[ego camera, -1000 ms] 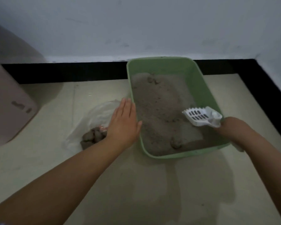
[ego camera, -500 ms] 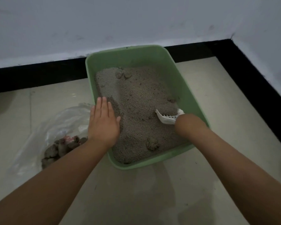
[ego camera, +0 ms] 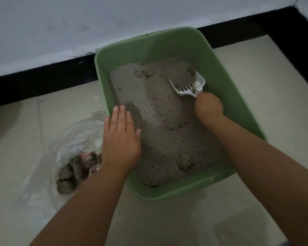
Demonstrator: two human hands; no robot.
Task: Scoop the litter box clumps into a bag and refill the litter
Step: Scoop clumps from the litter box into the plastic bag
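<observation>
One green litter box [ego camera: 226, 71] sits on the floor [ego camera: 167, 224], holding grey litter [ego camera: 160, 121]; the left hand [ego camera: 120, 137] lies flat with straight fingers on its 9 o'clock rim; the right hand [ego camera: 208, 106] has its grip closed round one white scoop [ego camera: 188, 86], dug in toward 1 o'clock; about four clumps [ego camera: 185, 163] show in the litter; one clear bag [ego camera: 69, 148] at 8 o'clock holds several more.
</observation>
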